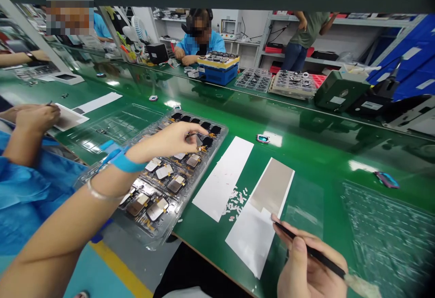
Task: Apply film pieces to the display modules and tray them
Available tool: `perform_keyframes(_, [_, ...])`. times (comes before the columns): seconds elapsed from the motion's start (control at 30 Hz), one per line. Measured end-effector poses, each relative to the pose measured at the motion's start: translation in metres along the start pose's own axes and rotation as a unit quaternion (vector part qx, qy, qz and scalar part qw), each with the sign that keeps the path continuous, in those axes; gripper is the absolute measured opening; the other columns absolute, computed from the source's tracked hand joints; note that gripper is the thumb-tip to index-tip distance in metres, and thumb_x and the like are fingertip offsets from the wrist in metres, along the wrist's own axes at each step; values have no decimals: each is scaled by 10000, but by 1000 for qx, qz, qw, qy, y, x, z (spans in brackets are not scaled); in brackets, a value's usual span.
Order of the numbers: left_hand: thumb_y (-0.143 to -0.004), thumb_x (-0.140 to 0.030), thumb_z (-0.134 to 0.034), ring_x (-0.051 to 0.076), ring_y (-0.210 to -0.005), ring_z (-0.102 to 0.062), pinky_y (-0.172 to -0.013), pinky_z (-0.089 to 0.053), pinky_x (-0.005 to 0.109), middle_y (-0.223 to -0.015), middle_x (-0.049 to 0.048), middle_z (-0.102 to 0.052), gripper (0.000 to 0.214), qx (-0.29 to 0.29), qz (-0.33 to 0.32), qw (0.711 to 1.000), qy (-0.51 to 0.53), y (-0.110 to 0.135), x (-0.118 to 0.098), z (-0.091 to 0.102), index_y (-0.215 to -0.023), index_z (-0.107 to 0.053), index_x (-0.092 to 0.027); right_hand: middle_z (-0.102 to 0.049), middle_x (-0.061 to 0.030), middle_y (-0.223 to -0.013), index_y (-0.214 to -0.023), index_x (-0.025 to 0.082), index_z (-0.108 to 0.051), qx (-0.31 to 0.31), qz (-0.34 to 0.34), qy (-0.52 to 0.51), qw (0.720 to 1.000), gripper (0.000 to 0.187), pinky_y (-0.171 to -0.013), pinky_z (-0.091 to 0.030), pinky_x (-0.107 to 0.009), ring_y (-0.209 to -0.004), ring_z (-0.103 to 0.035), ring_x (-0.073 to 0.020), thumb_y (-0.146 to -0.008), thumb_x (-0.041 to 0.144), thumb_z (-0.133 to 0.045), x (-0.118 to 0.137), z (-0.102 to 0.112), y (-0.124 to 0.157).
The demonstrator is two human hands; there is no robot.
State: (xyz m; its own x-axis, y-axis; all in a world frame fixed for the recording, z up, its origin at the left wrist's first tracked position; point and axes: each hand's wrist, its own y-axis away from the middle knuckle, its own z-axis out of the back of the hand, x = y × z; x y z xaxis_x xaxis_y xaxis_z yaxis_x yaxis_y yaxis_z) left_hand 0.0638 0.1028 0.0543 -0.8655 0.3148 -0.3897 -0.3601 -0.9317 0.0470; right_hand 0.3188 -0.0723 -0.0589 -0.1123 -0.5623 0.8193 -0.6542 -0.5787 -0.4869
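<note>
A green bench (312, 153) bears a tray (201, 168), white sheets (222, 178) and scraps (234, 205).

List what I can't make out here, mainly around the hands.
Head view:
Whether the left hand pinches a part: the hand itself hides the grip.
Part of the tray: behind the left forearm.
Anything at the tip of the right hand's black tool: too small.
The right wrist: cut off by the bottom edge.
Label print on the green box: too small.

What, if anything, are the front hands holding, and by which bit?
The right hand holds a slim black tool by its middle. I can't tell if the left hand pinches anything.
</note>
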Motion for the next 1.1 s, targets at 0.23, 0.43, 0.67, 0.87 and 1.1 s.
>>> perform_keyframes(0.23, [-979, -287, -463, 199, -825, -635, -703, -488, 296, -951, 46, -671, 101, -64, -46, 974, 212, 88, -63, -56, -1028, -528, -227, -613, -31, -823, -910, 186, -676, 259, 75, 148, 951, 173, -602, -507, -252, -735, -626, -143, -936, 129, -515, 28, -3, -29])
perform_keyframes(0.43, [-1055, -320, -348, 152, -765, -563, -682, -441, 264, -848, -14, -549, 127, 13, -43, 917, 397, 105, -101, -97, -1012, -442, -246, -613, -28, -809, -994, 162, -661, 334, 210, 230, 890, 167, -592, -487, -245, -683, -605, -126, -874, 49, -637, 30, -15, -31])
perform_keyframes(0.67, [-1061, -348, -376, 125, -714, -497, -670, -424, 243, -812, -33, -502, 144, 29, -49, 862, 503, 95, -106, -129, -1005, -450, -238, -663, -68, -875, -1040, 137, -664, 336, 245, 266, 870, 176, -630, -506, -260, -737, -646, -143, -893, 43, -636, 18, -9, -29])
perform_keyframes(0.87, [-1043, -339, -444, 116, -671, -525, -627, -422, 220, -762, -32, -545, 146, 12, -62, 842, 535, 84, -98, -149, -1009, -520, -219, -675, -87, -919, -1146, 131, -634, 363, 239, 318, 842, 223, -671, -517, -284, -785, -669, -171, -949, 75, -549, 10, -8, -28])
perform_keyframes(1.1, [-986, -238, -494, 146, -730, -595, -673, -443, 227, -794, 17, -621, 130, -31, -75, 869, 487, 78, -98, -151, -962, -604, -171, -703, -91, -965, -1136, 151, -607, 418, 269, 359, 790, 212, -692, -545, -253, -790, -710, -176, -986, 153, -457, 1, 4, -35])
